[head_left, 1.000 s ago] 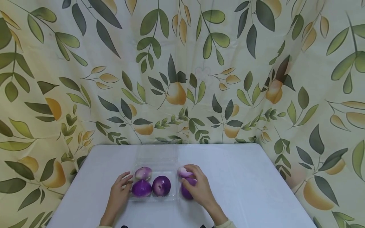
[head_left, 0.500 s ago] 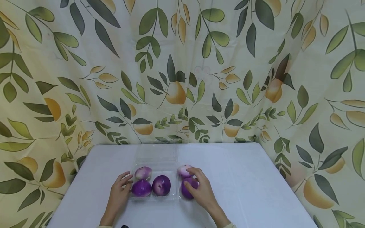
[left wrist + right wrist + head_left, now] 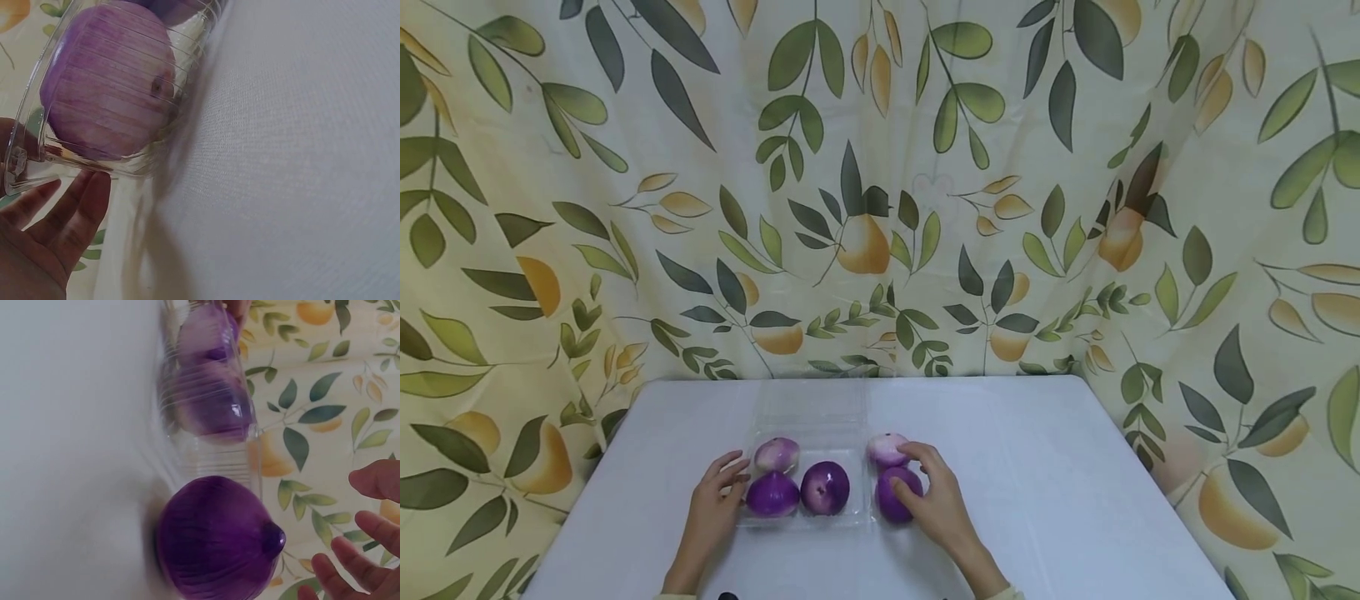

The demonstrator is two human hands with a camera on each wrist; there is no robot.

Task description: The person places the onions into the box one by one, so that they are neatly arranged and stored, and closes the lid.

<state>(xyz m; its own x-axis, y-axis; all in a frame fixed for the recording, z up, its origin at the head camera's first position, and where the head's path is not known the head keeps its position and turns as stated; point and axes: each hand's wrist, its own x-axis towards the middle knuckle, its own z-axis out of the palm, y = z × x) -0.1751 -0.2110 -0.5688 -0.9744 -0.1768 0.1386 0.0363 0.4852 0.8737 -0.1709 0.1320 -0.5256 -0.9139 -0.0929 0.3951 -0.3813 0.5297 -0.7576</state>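
Observation:
An open clear plastic container (image 3: 842,523) holds three purple onions: a pale one (image 3: 777,456) at the back left, a dark one (image 3: 772,495) in front of it, and another dark one (image 3: 825,489) to the right. My left hand (image 3: 715,496) grips the container's left edge, fingertips against the outer wall and rim in the left wrist view. Right of the container stand a pale onion (image 3: 886,450) and a dark onion (image 3: 219,540). My right hand (image 3: 942,500) hovers over these two with fingers spread, the thumb overlapping the dark one; the right wrist view shows its fingers apart from the onion.
The container's transparent lid (image 3: 810,404) lies tipped back toward the far table edge. A white cloth covers the table (image 3: 1037,475). Behind stands a leaf-and-fruit patterned curtain (image 3: 925,250). A small dark object (image 3: 727,596) shows at the front edge.
My right hand has drawn slightly back and right, uncovering more of the two onions beside the container. The left hand has stayed in place.

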